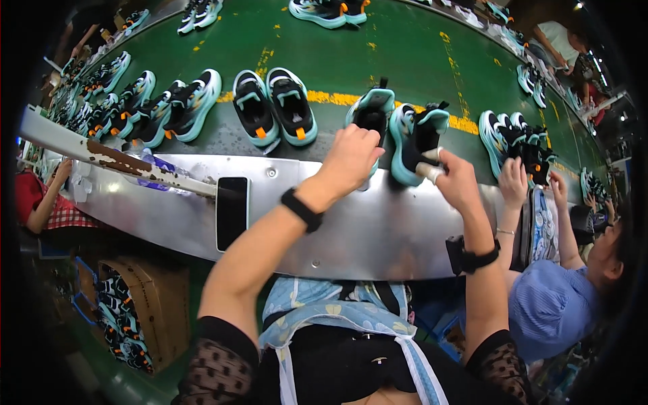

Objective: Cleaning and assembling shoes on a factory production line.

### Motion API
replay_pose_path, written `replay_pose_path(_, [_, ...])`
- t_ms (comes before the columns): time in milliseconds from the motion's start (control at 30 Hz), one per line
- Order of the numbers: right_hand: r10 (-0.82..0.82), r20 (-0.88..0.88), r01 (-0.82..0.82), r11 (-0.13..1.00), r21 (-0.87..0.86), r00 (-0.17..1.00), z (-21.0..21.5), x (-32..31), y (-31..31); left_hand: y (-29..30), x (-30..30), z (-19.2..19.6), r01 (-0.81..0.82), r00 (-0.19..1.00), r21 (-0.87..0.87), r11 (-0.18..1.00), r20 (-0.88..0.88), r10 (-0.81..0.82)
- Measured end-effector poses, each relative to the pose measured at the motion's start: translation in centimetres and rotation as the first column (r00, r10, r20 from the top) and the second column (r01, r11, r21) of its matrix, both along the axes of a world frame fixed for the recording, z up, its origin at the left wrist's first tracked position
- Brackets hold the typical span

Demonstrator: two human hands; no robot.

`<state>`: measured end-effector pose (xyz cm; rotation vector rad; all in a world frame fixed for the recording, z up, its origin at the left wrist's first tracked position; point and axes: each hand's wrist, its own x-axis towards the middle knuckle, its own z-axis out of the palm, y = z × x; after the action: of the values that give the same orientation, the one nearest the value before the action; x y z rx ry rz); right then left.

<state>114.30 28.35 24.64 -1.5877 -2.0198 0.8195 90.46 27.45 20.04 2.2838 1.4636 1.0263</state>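
Note:
Two black and mint-green sneakers stand before me at the belt's near edge, dark pull tabs pointing away. My left hand [351, 160], fingers curled, is at the near part of the left sneaker [373, 111] and hides its toe. My right hand [457, 179] has its fingers bent against the side of the right sneaker [403, 152], near its opening. White finger covers [430, 170] wrap two fingertips of that hand. Exactly what the fingertips of either hand pinch is hidden. Left of these, another pair of sneakers [291, 104] with orange heel tabs stands on the belt.
A metal ledge [351, 233] runs along the green belt [398, 50]. A phone [232, 212] lies there beside a chipped metal bar [128, 162]. More sneakers [192, 108] line the belt. A co-worker [553, 304] sits close on my right. Low left stands a cardboard box [152, 310].

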Motion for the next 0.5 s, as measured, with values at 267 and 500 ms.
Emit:
replay_pose_path(267, [0.328,-0.141,-0.352,0.911,-0.213,0.934,2.2,-3.4,-19.9,-17.2,-5.9,6.9,0.105,0.963,-0.219,0.97,-0.22,-0.154])
replay_pose_path(500, [0.351,-0.395,-0.461,0.858,-0.229,0.849,3.9,2.7,-14.2,-24.0,0.7,4.7,0.085,0.96,-0.368,0.926,0.28,0.023])
